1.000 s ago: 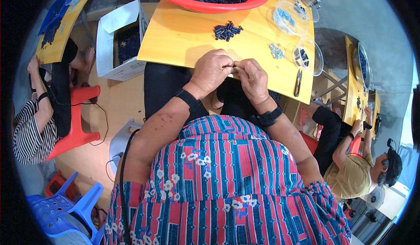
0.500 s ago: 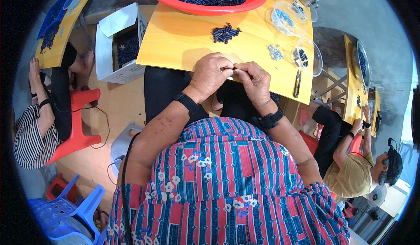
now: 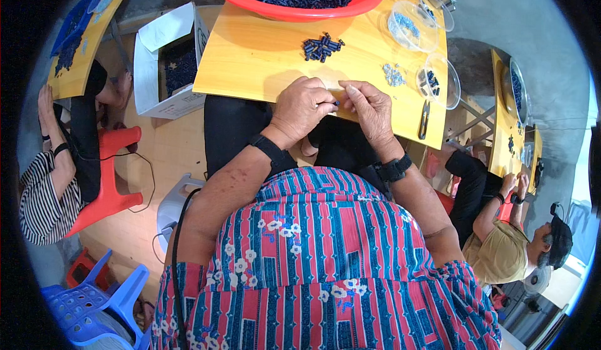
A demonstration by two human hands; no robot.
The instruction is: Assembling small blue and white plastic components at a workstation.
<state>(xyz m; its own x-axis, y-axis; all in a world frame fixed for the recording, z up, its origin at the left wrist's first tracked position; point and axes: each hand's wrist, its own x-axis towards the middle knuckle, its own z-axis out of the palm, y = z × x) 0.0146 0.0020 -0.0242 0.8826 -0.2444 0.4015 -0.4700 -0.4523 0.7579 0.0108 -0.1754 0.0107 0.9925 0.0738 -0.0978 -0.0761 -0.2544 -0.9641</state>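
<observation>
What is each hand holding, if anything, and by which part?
The left hand pinches a small dark blue piece behind its one visible end. Right hand: cannot tell.

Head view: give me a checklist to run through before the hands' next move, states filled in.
1. Left hand holding a small dark piece: ok, its end shows.
2. Right hand empty: cannot tell, fingers hide the grip.
3. Dark cylinder pile within reach: likely ok, on the table ahead of the hands.
4. Small pale pieces contained: not ok, this heap lies loose.
5. Black tool clear of hands: ok, near the table's right edge.
</observation>
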